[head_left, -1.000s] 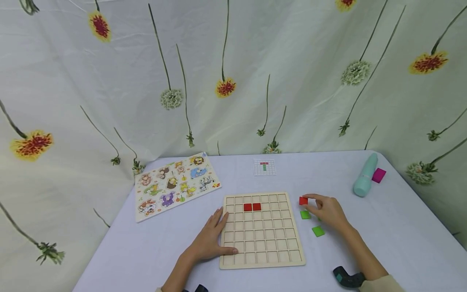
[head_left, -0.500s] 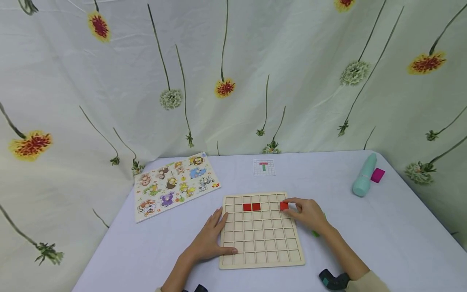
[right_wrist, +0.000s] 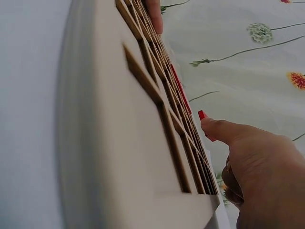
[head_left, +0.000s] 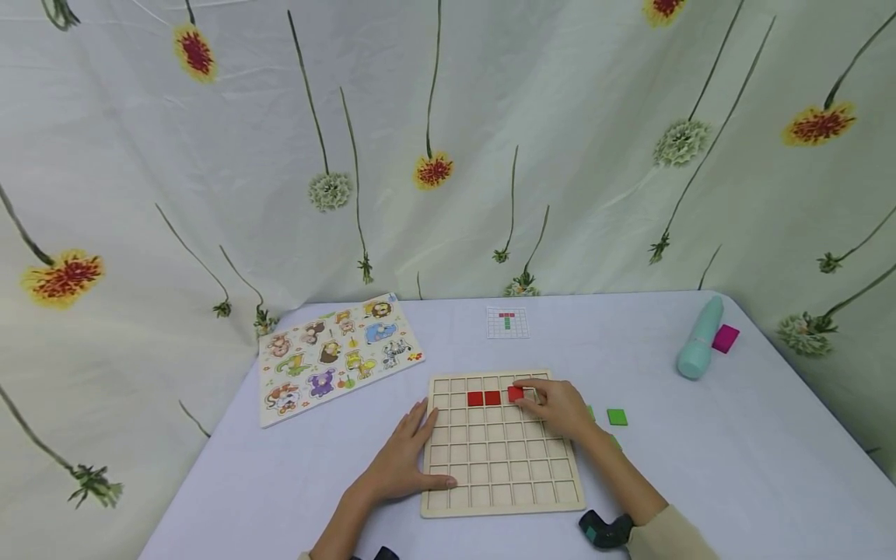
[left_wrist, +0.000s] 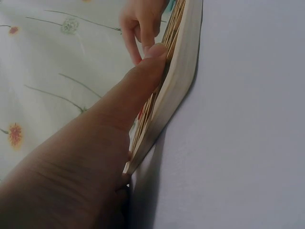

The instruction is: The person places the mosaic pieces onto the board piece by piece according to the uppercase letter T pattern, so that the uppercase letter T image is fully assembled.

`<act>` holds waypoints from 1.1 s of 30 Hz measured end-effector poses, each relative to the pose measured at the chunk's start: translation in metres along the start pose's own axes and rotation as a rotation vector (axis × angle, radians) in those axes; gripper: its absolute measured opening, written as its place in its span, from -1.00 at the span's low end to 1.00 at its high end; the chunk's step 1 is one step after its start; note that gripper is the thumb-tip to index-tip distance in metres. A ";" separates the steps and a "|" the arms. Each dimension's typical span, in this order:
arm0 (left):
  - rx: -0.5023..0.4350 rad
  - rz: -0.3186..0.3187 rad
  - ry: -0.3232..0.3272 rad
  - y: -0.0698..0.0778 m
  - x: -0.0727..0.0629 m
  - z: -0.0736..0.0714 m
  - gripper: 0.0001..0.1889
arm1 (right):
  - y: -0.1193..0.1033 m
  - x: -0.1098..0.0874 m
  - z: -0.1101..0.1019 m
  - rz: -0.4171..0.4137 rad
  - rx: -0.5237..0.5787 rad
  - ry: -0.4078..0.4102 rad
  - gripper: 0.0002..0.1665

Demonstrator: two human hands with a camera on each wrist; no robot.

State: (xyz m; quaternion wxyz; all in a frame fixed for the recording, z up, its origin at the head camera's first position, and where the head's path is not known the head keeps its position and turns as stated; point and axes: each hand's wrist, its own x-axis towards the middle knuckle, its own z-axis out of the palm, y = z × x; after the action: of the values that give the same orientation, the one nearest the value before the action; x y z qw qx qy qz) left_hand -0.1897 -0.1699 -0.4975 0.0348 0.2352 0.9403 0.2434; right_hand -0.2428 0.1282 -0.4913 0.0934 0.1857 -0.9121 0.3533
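Right hand [head_left: 558, 406] pinching a red tile [head_left: 514, 394] above the grid board [head_left: 498, 451], far side; tile probably light, stiff, best gripped by opposite edges. Left hand [head_left: 404, 460], fingers extended, rests on left edge.

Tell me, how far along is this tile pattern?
Done: two red tiles sit side by side in the wooden board.

In hand: the right hand pinches a third red tile over the board; the left hand rests on the board's edge.

Left, probably: setting that tile down, then adding green tiles from beside the board, since the small card shows a red-and-green T.
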 end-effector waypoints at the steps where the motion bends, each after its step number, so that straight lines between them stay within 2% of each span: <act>1: 0.001 0.001 -0.001 0.000 0.000 0.000 0.20 | 0.000 0.001 0.001 0.004 0.005 -0.002 -0.60; 15: 0.008 0.004 0.000 -0.002 0.000 0.002 0.20 | 0.000 0.005 0.010 0.001 0.043 -0.038 -0.64; 33: 0.005 -0.004 -0.003 0.000 0.000 -0.001 0.20 | 0.001 0.003 0.008 -0.027 0.014 -0.042 -0.61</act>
State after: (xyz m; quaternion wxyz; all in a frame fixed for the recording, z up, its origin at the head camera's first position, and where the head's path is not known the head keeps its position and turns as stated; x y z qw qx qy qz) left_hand -0.1898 -0.1697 -0.4967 0.0359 0.2336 0.9413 0.2408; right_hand -0.2465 0.1223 -0.4967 0.0778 0.2061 -0.9088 0.3544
